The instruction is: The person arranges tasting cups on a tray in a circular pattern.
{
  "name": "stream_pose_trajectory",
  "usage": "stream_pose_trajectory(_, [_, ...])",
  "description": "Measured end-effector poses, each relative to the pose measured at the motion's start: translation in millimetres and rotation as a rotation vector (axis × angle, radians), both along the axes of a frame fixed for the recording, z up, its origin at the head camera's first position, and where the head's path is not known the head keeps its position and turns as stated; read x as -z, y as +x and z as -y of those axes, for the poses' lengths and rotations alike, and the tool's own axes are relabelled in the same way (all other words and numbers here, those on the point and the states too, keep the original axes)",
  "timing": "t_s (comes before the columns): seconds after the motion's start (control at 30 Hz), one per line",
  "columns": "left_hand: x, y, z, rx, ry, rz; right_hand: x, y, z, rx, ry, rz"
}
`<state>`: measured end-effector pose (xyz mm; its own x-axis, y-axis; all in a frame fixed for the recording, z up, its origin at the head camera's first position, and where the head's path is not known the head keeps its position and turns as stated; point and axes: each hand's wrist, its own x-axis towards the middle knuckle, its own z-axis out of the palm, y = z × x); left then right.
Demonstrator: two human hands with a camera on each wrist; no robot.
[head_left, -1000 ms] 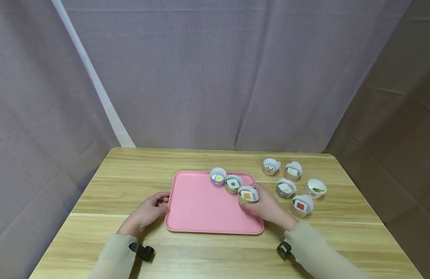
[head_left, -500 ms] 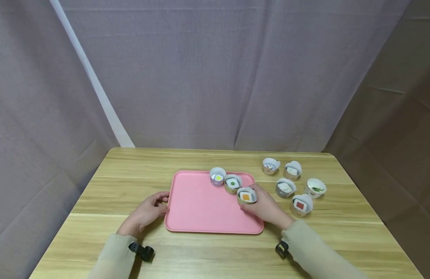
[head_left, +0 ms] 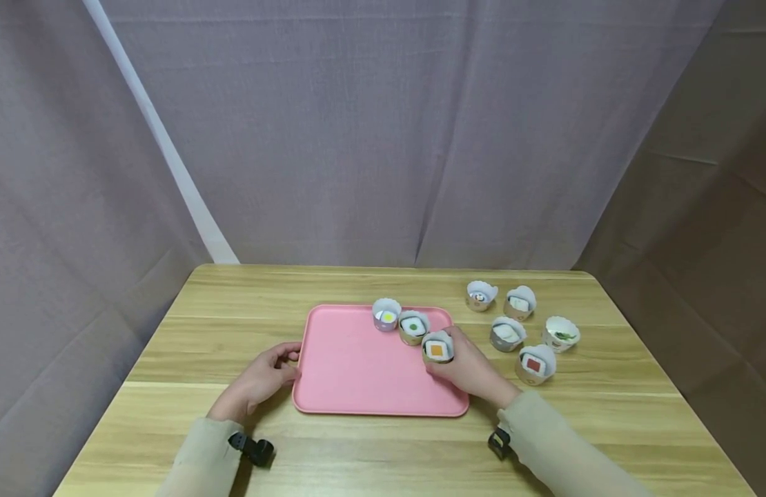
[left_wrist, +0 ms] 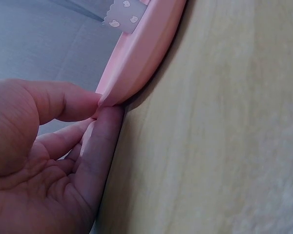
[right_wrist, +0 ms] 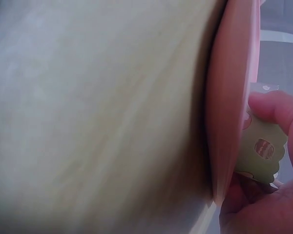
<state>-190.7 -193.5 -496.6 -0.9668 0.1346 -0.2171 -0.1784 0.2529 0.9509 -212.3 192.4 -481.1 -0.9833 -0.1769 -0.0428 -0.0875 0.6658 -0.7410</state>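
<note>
A pink rectangular tray [head_left: 358, 376] lies on the wooden table. My left hand [head_left: 261, 381] pinches its left rim between thumb and fingers, seen close in the left wrist view. Over the tray's right side, my right hand [head_left: 473, 367] grips a paper baking cup [head_left: 437, 350] holding a white piece with an orange square on top. The right wrist view shows this cup's green printed side [right_wrist: 259, 146] between thumb and fingers, just behind the tray's rim. Beside it on the tray stand a green-dotted paper cup [head_left: 414, 327] and a lilac paper cup [head_left: 386, 315] with a yellow spot inside.
Several more filled paper cups stand on the table right of the tray, among them one with a red-topped piece [head_left: 535, 364] and one with green bits [head_left: 560, 334]. A grey curtain [head_left: 333, 138] hangs behind the table [head_left: 358, 455].
My right hand has shifted the orange-topped cup slightly left, closer below the green-dotted cup. The left hand stays at the tray's rim.
</note>
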Motion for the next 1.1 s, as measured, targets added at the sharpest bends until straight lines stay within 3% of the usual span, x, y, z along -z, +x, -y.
stream_pose_trajectory(1.1, [-1.9, 1.8, -0.2, 0.005, -0.002, -0.002, -8.6, 7.1, -8.0, -0.043, -0.019, -0.028])
